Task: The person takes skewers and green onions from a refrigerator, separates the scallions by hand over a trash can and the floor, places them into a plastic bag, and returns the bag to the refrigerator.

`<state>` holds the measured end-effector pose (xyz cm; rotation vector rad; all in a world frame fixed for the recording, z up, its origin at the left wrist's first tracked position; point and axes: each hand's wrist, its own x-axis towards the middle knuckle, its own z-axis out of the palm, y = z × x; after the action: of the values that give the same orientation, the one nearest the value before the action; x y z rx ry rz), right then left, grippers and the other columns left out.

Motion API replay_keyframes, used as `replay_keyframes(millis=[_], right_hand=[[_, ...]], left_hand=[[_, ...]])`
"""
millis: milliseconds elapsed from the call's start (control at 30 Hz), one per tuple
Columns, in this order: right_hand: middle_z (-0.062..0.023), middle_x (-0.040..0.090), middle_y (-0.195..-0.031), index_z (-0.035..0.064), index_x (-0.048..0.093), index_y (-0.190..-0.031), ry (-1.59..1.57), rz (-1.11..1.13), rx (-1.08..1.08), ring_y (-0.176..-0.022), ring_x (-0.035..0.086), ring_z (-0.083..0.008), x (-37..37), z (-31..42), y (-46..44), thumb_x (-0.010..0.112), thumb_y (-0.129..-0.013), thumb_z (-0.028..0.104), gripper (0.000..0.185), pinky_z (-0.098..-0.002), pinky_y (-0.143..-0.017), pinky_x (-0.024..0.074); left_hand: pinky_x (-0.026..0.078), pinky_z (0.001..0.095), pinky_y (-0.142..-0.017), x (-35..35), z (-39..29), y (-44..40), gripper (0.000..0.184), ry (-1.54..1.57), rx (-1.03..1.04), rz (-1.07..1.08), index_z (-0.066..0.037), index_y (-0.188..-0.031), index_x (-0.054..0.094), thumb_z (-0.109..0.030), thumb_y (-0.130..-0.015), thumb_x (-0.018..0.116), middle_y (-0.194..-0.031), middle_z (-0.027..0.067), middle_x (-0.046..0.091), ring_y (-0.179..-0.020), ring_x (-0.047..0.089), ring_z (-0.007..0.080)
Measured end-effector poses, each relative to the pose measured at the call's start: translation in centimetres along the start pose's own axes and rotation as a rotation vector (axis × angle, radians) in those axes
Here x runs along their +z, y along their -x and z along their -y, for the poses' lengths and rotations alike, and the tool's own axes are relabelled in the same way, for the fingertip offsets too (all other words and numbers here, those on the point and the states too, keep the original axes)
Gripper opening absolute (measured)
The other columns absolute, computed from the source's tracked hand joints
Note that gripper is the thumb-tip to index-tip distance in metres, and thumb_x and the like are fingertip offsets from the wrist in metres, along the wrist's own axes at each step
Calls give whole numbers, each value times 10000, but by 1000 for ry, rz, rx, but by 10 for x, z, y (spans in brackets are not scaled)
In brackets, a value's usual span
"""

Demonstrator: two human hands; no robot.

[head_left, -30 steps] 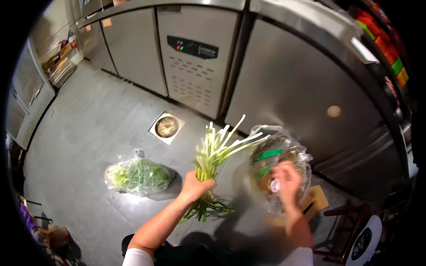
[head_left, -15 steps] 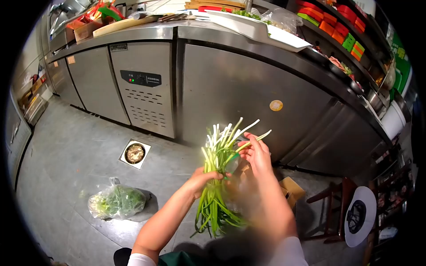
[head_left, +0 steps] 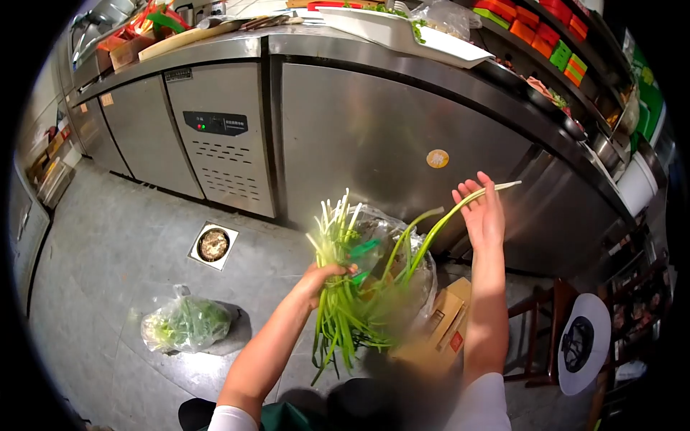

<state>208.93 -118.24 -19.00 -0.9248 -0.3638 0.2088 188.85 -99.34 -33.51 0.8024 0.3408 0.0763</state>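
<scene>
My left hand (head_left: 325, 281) is closed around a thick bunch of green onions (head_left: 338, 302), white ends up and green leaves hanging below. Out to the right, my right hand (head_left: 483, 215) has a long green onion stalk (head_left: 445, 220) between its thumb and fingers. Its pale tip points right, and its green part bends back toward the bunch. Behind the bunch is an open clear plastic bag (head_left: 424, 269) with green strips near its left side. Part of the area below the hands is blurred.
A tied clear bag of greens (head_left: 188, 323) lies on the floor at left, near a square drain (head_left: 213, 245). Steel cabinets (head_left: 374, 136) run across the front. A cardboard box (head_left: 449, 316) and a stool (head_left: 586, 345) stand at right. A white tray (head_left: 410, 32) rests on the counter.
My right hand has moved right and slightly up, drawing a stalk away from the bunch. My left hand keeps its hold on the bunch, and the clear bag behind shows more.
</scene>
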Motion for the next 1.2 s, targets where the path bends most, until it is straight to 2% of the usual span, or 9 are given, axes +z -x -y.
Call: replay_keyframes(millis=[200,367,533,667,800,933,1000,1067,1200], right_hand=[[-73,542,-808,53,470,-1076,-210,262,183,-812,541,-212,4,-12,8,389,-907,259,278,-447,-844,441],[-90,538,-810,55,491,-1057,-273,319,292,-814,538,-220,13,-37,21,423,-892,231,251,-454,-844,441],[-114,499,-884,55,458,-986,-298,-182,542,-741,511,-202,-3,-98,49,447,-854,90,137,-378,-727,465],[-108,516,-780,45,432,-908,365,-490,589,-656,500,-180,-68,-156,85,476,-785,54,131,-315,-547,435],[-109,529,-716,41,434,-900,977,-429,512,-689,546,-174,-110,-192,102,567,-739,119,223,-292,-521,440],[-219,570,-779,20,451,-919,1566,-90,454,-829,581,-293,-115,-189,102,665,-670,283,421,-370,-684,466],[-220,546,-924,-41,420,-991,1903,46,396,-830,560,-329,-101,-185,102,590,-761,154,346,-388,-748,447],[-221,541,-967,-43,392,-1026,1592,-21,656,-862,556,-343,-113,-203,87,550,-790,121,328,-399,-774,449],[-224,535,-1013,-29,345,-1083,2007,300,797,-905,558,-328,-100,-202,79,516,-794,95,358,-397,-743,462]], left_hand=[[476,281,-722,2,8,-5,351,202,-33,204,-43,-1037,492,-46,-687,508,-1231,239,408,-1010,508,238],[454,269,-631,19,14,-2,387,258,-76,353,-53,-1051,496,-68,-666,528,-1257,219,380,-760,509,202],[429,261,-610,8,27,-9,401,211,-134,275,-65,-1048,495,-88,-649,530,-1259,176,395,-661,459,169],[477,311,-690,-9,41,-1,367,160,-202,268,-24,-1062,503,-63,-699,529,-1119,149,529,-815,554,199],[472,293,-678,-25,62,-3,387,115,-258,239,-27,-1086,500,-72,-702,531,-1131,136,525,-816,534,171],[470,294,-684,-31,68,-6,403,108,-267,208,-31,-1096,498,-58,-696,534,-1075,120,544,-794,533,182],[471,303,-699,-23,62,-2,416,102,-245,187,-24,-1104,493,-47,-690,530,-1064,119,545,-799,538,191],[473,312,-715,-19,59,-3,430,94,-219,168,-17,-1111,488,-37,-684,526,-1054,118,546,-805,543,200],[434,360,-829,-22,53,-2,639,38,-108,312,-34,-1267,325,-73,-653,500,-1194,194,451,-999,517,262]])
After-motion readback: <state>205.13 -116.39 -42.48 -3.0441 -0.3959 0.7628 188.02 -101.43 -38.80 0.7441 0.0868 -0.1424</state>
